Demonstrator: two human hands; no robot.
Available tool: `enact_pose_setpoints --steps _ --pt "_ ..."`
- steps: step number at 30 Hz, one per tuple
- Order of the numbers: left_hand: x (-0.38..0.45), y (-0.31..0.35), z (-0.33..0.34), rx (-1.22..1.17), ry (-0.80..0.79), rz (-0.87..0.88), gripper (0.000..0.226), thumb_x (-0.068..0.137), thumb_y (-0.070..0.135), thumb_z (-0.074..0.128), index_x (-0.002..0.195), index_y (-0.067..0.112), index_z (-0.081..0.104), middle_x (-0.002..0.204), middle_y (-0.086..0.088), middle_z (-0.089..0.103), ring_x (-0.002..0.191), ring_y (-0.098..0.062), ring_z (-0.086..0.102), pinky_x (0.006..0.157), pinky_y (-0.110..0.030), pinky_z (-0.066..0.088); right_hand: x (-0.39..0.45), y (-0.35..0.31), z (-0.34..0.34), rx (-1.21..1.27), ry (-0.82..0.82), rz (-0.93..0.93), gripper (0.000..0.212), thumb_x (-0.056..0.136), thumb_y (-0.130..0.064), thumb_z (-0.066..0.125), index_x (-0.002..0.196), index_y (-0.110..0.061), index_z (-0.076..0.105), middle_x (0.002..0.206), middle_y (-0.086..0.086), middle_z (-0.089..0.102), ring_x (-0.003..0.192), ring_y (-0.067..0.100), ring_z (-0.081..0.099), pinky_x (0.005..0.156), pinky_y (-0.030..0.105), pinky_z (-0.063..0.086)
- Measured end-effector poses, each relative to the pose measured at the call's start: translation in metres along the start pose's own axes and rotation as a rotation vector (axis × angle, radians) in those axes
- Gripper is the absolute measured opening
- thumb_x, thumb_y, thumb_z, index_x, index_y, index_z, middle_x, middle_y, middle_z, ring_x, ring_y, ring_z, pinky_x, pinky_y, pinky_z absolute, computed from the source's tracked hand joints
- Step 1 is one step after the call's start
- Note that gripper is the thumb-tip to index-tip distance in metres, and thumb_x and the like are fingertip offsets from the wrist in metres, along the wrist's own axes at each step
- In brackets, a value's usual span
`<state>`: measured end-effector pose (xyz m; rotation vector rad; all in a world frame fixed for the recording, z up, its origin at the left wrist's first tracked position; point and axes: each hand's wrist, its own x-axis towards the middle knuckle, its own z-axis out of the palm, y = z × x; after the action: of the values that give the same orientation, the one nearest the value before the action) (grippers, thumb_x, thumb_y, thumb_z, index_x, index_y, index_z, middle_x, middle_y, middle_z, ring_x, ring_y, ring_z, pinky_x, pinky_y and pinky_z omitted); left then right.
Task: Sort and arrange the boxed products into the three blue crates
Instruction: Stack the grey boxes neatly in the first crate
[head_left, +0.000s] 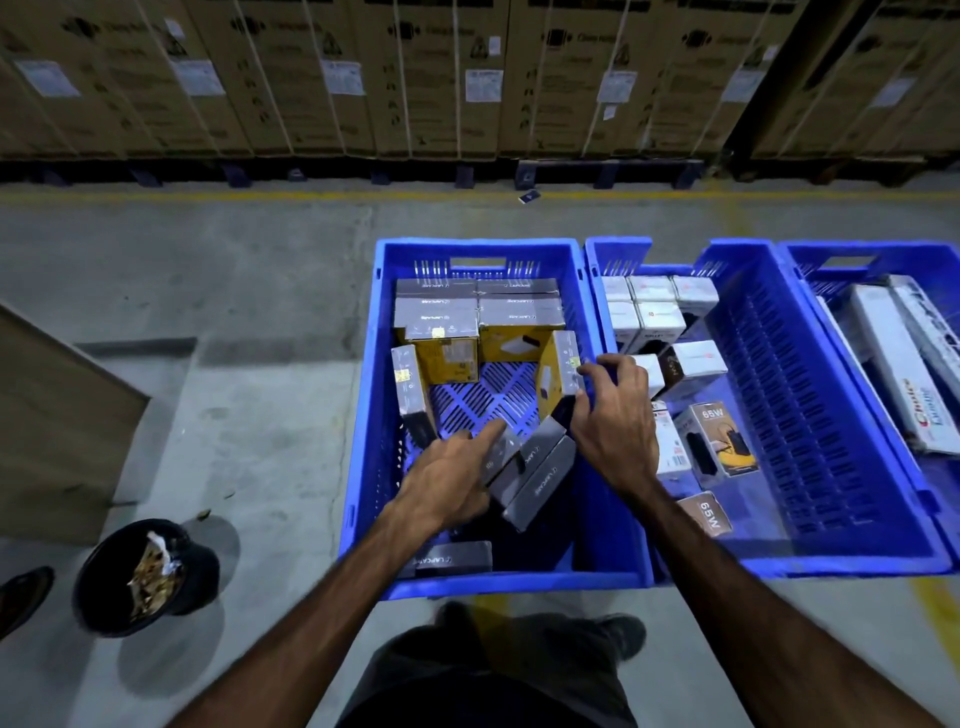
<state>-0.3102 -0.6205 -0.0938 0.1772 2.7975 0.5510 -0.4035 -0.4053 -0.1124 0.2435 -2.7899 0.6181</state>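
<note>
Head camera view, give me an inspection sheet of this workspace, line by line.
Surface: grey concrete floor with a yellow painted line.
Job's things: left crate holds grey and yellow boxes; middle crate holds white boxes and 65W boxes; right crate holds long white boxes.
Clutter: black bucket of scraps; a small dark item lies by the pallets.
Hands: left hand touches loose grey boxes; right hand grips an upright yellow box.
Cables: nothing seen.
Surroundings: strapped cardboard cartons on pallets.
</note>
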Motion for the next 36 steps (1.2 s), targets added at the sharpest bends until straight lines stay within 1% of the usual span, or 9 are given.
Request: enact_pose_setpoints --steps 4,9,15,19,21,25,29,32,36 --pt "-0.002 -0.006 0.008 -0.026 0.003 -0.013 0.092 0.09 0.043 0.071 0.162 0.035 0.015 0.123 -0.008 0.062 0.094 -0.024 0.063 0.078 -0.034 0.05 0.001 -0.001 -0.001 0.013 -0.016 0.017 0.03 0.091 -0.014 0.062 0.12 -0.01 0.068 0.128 0.01 0.054 0.119 0.026 0.051 0.091 0.042 0.051" --pt "0.01 -0.016 -0.014 -0.117 0.041 -0.024 0.089 0.092 0.068 0.06 0.163 0.028 0.025 0.147 -0.011 0.057 0.119 -0.026 0.063 0.103 -0.048 0.051 0.001 -0.002 -0.004 0.025 -0.03 0.031 0.031 0.091 -0.014 0.061 0.122 -0.01 0.067 0.129 0.009 0.053 0.119 0.025 0.05 0.092 0.044 0.052" --pt "0.029 -0.026 -0.051 -0.244 0.009 0.033 0.073 0.098 0.054 0.062 0.158 0.019 0.038 0.143 -0.01 0.062 0.116 -0.021 0.067 0.105 -0.051 0.052 0.002 -0.006 -0.008 0.084 -0.01 0.058 0.038 0.091 -0.011 0.058 0.128 -0.012 0.061 0.13 0.008 0.051 0.119 0.024 0.05 0.092 0.042 0.053" --pt "0.061 -0.037 -0.07 -0.109 0.305 0.129 0.036 0.098 0.035 0.068 0.13 0.018 0.068 0.121 -0.004 0.073 0.104 -0.018 0.067 0.094 -0.048 0.058 0.001 -0.007 -0.008 0.065 -0.005 0.082 0.046 0.091 -0.01 0.059 0.137 -0.012 0.054 0.136 0.011 0.048 0.124 0.027 0.049 0.092 0.041 0.052" --pt "0.084 -0.046 -0.082 0.058 0.399 0.121 0.032 0.095 0.03 0.067 0.124 0.017 0.07 0.117 -0.007 0.074 0.107 -0.027 0.065 0.092 -0.049 0.057 0.001 -0.007 -0.008 0.039 -0.014 0.077 0.049 0.09 -0.011 0.06 0.138 -0.013 0.053 0.137 0.011 0.048 0.125 0.028 0.048 0.092 0.041 0.052" --pt "0.121 -0.062 -0.098 0.274 0.251 0.008 0.048 0.094 0.037 0.065 0.138 0.018 0.061 0.134 -0.013 0.064 0.121 -0.036 0.058 0.098 -0.052 0.051 0.002 -0.007 -0.007 -0.007 -0.026 0.072 0.052 0.089 -0.011 0.061 0.14 -0.013 0.052 0.138 0.012 0.047 0.126 0.028 0.048 0.091 0.041 0.054" --pt "0.13 -0.076 -0.081 0.292 0.145 -0.037 0.031 0.09 0.029 0.063 0.12 0.018 0.065 0.116 -0.012 0.064 0.109 -0.038 0.063 0.089 -0.051 0.054 0.001 -0.007 -0.008 -0.012 -0.027 0.072 0.051 0.09 -0.011 0.061 0.14 -0.013 0.052 0.139 0.013 0.047 0.126 0.028 0.049 0.092 0.041 0.055" --pt "0.126 -0.083 -0.071 0.22 0.217 0.01 0.027 0.085 0.022 0.066 0.11 0.013 0.066 0.109 -0.012 0.063 0.105 -0.04 0.062 0.084 -0.051 0.056 0.001 -0.009 -0.009 -0.001 -0.022 0.053 0.051 0.089 -0.012 0.061 0.14 -0.013 0.052 0.137 0.013 0.048 0.124 0.028 0.049 0.093 0.044 0.054" --pt "0.106 -0.083 -0.071 -0.256 0.44 0.041 0.042 0.07 0.012 0.076 0.111 0.014 0.067 0.111 -0.008 0.071 0.104 -0.033 0.066 0.089 -0.044 0.055 -0.001 -0.011 -0.016 0.147 0.04 0.068 0.052 0.088 -0.016 0.063 0.139 -0.018 0.053 0.134 0.008 0.047 0.124 0.025 0.049 0.099 0.05 0.049"
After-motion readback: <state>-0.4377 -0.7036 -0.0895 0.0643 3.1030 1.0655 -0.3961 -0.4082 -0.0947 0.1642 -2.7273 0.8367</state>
